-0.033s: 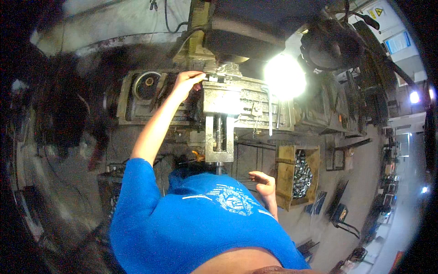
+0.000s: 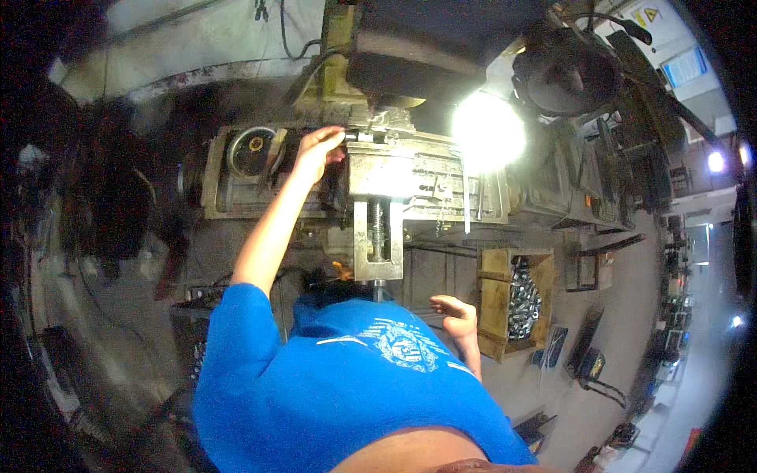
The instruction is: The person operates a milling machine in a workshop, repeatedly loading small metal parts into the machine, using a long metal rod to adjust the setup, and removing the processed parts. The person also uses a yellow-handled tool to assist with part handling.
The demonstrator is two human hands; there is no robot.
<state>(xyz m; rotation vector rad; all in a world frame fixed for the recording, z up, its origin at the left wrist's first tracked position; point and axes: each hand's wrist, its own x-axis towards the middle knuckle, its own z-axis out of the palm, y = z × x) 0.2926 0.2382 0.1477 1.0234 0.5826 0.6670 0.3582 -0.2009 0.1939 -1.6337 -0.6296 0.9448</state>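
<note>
My left hand [image 2: 315, 151] reaches to the left end of the jaws of a machine vise [image 2: 382, 172]. Its thumb and fingers are closed at the end of a small dark, rod-like piece [image 2: 352, 136], which lies against the jaw gap. Its exact kind is too small to make out. Bright metal shows in the gap beside it. The vise's long screw [image 2: 378, 229] runs toward my body. My right hand [image 2: 457, 322] hangs by my right side, fingers loosely bent and thumb apart, with nothing visible in it.
The vise sits on a slotted machine table [image 2: 493, 185], under a dark machine head [image 2: 426, 59]. A glaring lamp [image 2: 489, 132] shines at right. A round part [image 2: 254, 150] lies on the table's left. A wooden crate [image 2: 494, 307] of metal parts stands right of me.
My left hand has drawn slightly left, away from the jaws, and more of the dark piece shows by its fingertips. My right hand keeps its place.
</note>
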